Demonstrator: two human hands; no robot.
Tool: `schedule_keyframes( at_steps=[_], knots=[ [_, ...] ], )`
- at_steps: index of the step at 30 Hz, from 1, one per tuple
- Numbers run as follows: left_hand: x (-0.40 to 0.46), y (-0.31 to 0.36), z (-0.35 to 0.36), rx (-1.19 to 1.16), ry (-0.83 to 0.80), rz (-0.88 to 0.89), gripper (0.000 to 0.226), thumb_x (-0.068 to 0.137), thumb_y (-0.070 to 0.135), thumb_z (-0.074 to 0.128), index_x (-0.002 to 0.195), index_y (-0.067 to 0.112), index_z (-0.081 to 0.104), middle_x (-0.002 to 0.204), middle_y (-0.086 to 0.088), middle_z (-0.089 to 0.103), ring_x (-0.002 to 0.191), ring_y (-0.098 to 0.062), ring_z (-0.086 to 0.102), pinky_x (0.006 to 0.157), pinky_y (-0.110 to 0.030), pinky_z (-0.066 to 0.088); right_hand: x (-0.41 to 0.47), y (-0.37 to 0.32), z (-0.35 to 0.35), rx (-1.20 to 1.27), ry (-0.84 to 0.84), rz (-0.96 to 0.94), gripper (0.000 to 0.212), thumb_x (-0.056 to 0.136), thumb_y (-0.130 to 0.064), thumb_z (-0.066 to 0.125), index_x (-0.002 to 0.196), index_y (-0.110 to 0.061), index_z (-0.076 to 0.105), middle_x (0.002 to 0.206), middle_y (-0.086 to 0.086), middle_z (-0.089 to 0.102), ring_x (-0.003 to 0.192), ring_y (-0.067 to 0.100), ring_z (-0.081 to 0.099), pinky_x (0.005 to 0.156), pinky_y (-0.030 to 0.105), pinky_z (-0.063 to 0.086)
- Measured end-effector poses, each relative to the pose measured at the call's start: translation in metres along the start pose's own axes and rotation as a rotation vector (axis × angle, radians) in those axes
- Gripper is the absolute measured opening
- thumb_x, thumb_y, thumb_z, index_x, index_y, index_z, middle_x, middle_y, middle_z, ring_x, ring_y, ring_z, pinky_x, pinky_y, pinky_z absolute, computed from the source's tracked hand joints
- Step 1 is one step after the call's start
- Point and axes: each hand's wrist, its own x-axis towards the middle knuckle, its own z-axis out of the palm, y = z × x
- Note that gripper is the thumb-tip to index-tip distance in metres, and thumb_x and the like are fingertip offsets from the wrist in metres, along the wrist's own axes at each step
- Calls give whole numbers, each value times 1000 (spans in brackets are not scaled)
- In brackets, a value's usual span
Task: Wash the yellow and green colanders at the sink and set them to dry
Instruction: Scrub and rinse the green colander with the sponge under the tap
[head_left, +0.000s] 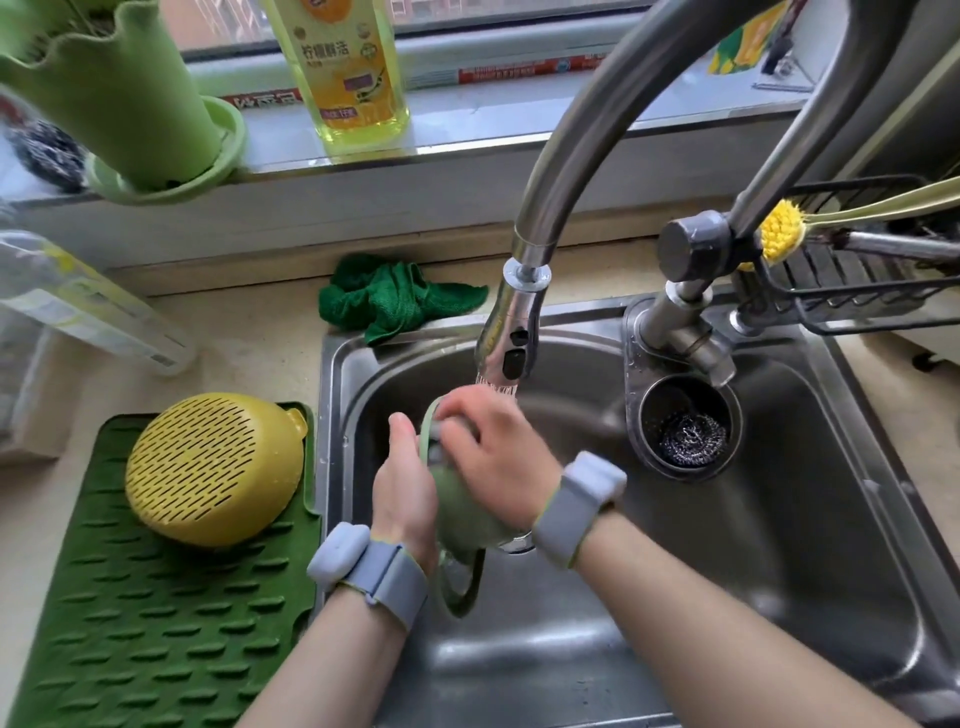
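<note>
Your left hand (402, 480) grips the green colander (462, 512) over the sink (779, 519), under running water; right hand (491, 452) curls on its rim. Yellow colander (215, 467) sits upside-down on drying mat (156, 623), left of sink.

A beige countertop (249, 332) surrounds the steel sink (779, 519), in whose basin the fingers work. Left of the fingers, a green ribbed drying mat (156, 623) lies on the counter with the yellow colander (215, 470) upside down on it. Beyond the fingers, a crumpled green cloth (395, 299) lies at the sink's back edge, and a clear plastic bottle (88, 306) lies on its side far left.
</note>
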Motion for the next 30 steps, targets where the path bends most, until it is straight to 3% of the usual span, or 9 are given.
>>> schedule_keyframes(
  at_steps=[3,5,6,7,9,15,19,25,30],
  knots=[
    [-1,7,0,6,1,23,63,99,56,29,80,9,68,84,-11,67,70,-21,58,61,-30,44,-9,9,4,-118,-21,-194,14,90,-27,47,91,-24,60,100,-5,65,100,16,57,93,35,41],
    [-4,6,-2,68,-5,69,63,101,52,30,64,11,60,70,-6,61,63,-20,52,58,-32,40,18,23,-3,5,-46,75,21,91,-29,44,91,-21,63,93,-2,65,88,16,58,87,34,47],
    [-7,8,-2,53,-4,96,60,102,49,34,59,14,57,65,-2,59,63,-19,51,59,-33,40,33,30,-9,30,-70,242,24,92,-25,44,94,-14,64,91,2,63,85,18,57,87,55,43],
    [-8,9,-2,34,-8,122,55,102,45,40,58,17,57,63,2,58,65,-18,53,62,-32,42,43,36,-14,65,-76,411,26,92,-20,42,99,-8,63,93,5,63,87,21,57,74,38,41],
    [-6,11,-1,35,-11,185,43,102,34,47,63,20,60,69,9,61,71,-13,56,69,-30,45,43,36,-15,216,3,516,26,91,-23,42,102,-9,62,102,13,66,96,29,60,88,40,49],
    [0,14,1,28,-58,126,46,101,43,44,90,8,72,86,-10,74,81,-17,62,83,-36,51,-14,3,5,-120,122,-205,25,90,-34,45,103,-31,66,118,-8,59,112,13,52,101,34,34],
    [-1,14,-7,-53,-86,51,43,97,42,54,68,13,68,70,0,72,80,-22,65,84,-37,52,27,22,-16,254,-18,239,35,88,-37,46,87,-7,66,91,16,68,83,21,60,79,35,47],
    [12,-4,-18,-402,-165,-169,56,87,42,63,126,1,63,126,-22,65,116,-40,62,102,-59,46,9,49,-19,670,56,627,28,90,-36,49,105,-27,70,113,-4,69,110,18,62,100,45,47],
    [16,-10,-3,-604,-159,-274,66,102,52,25,128,3,60,126,-26,63,120,-44,56,108,-57,37,-22,34,-13,476,125,403,38,103,-20,33,139,-20,42,138,-8,44,121,-3,46,99,7,32]
  ],
)
